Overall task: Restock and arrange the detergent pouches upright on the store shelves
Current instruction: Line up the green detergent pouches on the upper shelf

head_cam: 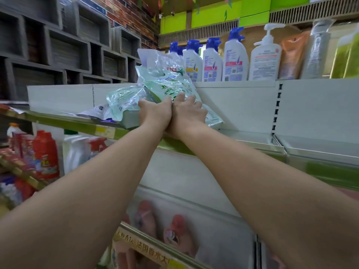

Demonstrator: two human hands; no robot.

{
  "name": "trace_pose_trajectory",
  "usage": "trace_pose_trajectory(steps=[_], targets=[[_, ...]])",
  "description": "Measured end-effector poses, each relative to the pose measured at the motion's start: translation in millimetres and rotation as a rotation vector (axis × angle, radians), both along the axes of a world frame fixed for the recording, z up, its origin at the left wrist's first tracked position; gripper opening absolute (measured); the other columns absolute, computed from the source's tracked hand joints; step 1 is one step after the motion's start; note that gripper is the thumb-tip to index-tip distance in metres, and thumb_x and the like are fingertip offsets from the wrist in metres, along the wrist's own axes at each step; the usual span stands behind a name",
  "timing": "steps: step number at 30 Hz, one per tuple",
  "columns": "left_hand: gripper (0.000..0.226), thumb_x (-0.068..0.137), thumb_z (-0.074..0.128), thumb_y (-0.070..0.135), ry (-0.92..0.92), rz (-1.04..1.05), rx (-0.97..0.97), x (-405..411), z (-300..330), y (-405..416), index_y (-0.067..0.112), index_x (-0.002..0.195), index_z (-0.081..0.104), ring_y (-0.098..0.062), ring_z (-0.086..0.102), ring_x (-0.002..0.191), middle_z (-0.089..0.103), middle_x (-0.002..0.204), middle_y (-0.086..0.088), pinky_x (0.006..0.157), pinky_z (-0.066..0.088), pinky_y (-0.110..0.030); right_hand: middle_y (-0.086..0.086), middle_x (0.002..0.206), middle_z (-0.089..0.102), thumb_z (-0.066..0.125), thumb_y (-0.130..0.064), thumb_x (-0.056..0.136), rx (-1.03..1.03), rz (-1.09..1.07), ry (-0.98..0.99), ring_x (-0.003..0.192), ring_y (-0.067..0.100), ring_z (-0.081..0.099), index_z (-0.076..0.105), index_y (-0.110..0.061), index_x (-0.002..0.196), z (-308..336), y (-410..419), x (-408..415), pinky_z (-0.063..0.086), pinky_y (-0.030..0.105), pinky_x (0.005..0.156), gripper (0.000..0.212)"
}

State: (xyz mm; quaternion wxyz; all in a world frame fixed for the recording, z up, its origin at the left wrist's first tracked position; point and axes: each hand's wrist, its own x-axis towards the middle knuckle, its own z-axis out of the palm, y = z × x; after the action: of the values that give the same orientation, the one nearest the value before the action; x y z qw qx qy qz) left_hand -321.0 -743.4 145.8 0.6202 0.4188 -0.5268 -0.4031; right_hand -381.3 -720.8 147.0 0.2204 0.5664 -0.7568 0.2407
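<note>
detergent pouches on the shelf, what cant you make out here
- Head view: print on the green pouches is too blurred to read.
- Left hand and right hand cover the pouches' lower front; fingertips and exact grip hidden.
- Flat pouch: partly hidden under the green ones.
</note>
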Motion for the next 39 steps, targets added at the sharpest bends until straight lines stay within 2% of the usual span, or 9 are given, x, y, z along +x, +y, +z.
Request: trace_pose_trajectory(steps=[6,10,16,23,26,32,34,36,39], targets=[[0.063,0.080,0.057,0.036,-0.024,-0.010,-0.009,-1,-5,-1,0.016,0.135,0.034,-0.032,0.054,0.113,0.049,0.130,-0.015,0.097,0.047,-0.043,0.028,0.146,0.021,0.054,-0.042,0.089,0.029,-0.098,0.049,0.131,0.049,0.026,0.009,-0.001,0.145,0,-18,-7,0.032,0.054,0.101,0.083],[0.057,0.086,0.055,0.035,-0.049,0.048,-0.055,-3,-10,-6,0.016,0.137,0.036,-0.030,0.053,0.112,0.049,0.132,-0.013,0.099,0.044,-0.040,0.030,0.145,0.022,0.052,-0.036,0.091,0.027,-0.137,0.069,0.126,0.050,0.031,0.011,-0.002,0.145,-1,-26,-9,0.034,0.054,0.096,0.076],[0.051,0.090,0.052,0.033,-0.075,0.058,-0.082,-5,-12,-12,0.015,0.135,0.038,-0.029,0.050,0.111,0.046,0.134,-0.013,0.097,0.043,-0.039,0.028,0.133,0.042,0.043,-0.016,0.093,0.008,-0.087,-0.016,0.117,0.047,0.044,0.033,-0.002,0.135,9,-15,-21,0.039,0.055,0.094,0.046],[0.060,0.084,0.050,0.038,-0.041,-0.068,-0.097,-36,-6,0,0.009,0.136,0.039,-0.037,0.052,0.117,0.050,0.133,-0.020,0.100,0.043,-0.046,0.010,0.105,0.059,0.038,-0.009,0.093,-0.248,0.133,-0.280,0.092,0.028,0.053,0.053,-0.012,0.114,20,24,-64,0.045,0.036,0.078,0.027],[0.065,0.090,0.049,0.038,-0.089,-0.119,-0.077,-56,-1,7,0.009,0.145,0.029,-0.034,0.042,0.128,0.040,0.145,-0.015,0.103,0.035,-0.038,0.004,0.096,0.057,0.041,-0.014,0.095,-0.387,0.196,-0.449,0.087,0.023,0.053,0.059,-0.018,0.116,20,35,-86,0.043,0.031,0.075,0.028],[0.059,0.097,0.042,0.038,-0.154,-0.201,-0.032,-87,9,18,0.010,0.147,0.027,-0.025,0.039,0.121,0.035,0.146,-0.011,0.084,0.028,-0.031,-0.001,0.072,0.049,0.044,-0.020,0.099,-0.532,0.276,-0.826,0.058,0.013,0.044,0.062,-0.016,0.112,26,65,-131,0.035,0.026,0.048,0.023],[0.057,0.096,0.041,0.040,-0.148,-0.244,-0.021,-96,9,21,0.011,0.145,0.029,-0.022,0.040,0.107,0.041,0.139,-0.010,0.081,0.029,-0.030,0.005,0.077,0.054,0.048,-0.018,0.098,-0.550,0.323,-0.932,0.063,0.018,0.050,0.062,-0.016,0.103,30,79,-143,0.047,0.032,0.057,0.015],[0.059,0.095,0.042,0.045,-0.153,-0.273,-0.033,-105,11,25,0.010,0.142,0.033,-0.019,0.040,0.099,0.044,0.122,-0.005,0.077,0.031,-0.030,0.017,0.093,0.063,0.053,-0.017,0.095,-0.566,0.366,-1.035,0.079,0.027,0.058,0.061,-0.017,0.086,32,93,-155,0.055,0.050,0.081,0.012],[0.058,0.092,0.045,0.053,-0.134,-0.386,-0.008,-121,14,36,0.010,0.132,0.047,-0.027,0.054,0.101,0.055,0.122,-0.009,0.076,0.041,-0.029,0.021,0.103,0.065,0.056,-0.014,0.094,-0.549,0.400,-1.152,0.093,0.035,0.065,0.057,-0.018,0.080,35,120,-169,0.054,0.056,0.080,0.015]])
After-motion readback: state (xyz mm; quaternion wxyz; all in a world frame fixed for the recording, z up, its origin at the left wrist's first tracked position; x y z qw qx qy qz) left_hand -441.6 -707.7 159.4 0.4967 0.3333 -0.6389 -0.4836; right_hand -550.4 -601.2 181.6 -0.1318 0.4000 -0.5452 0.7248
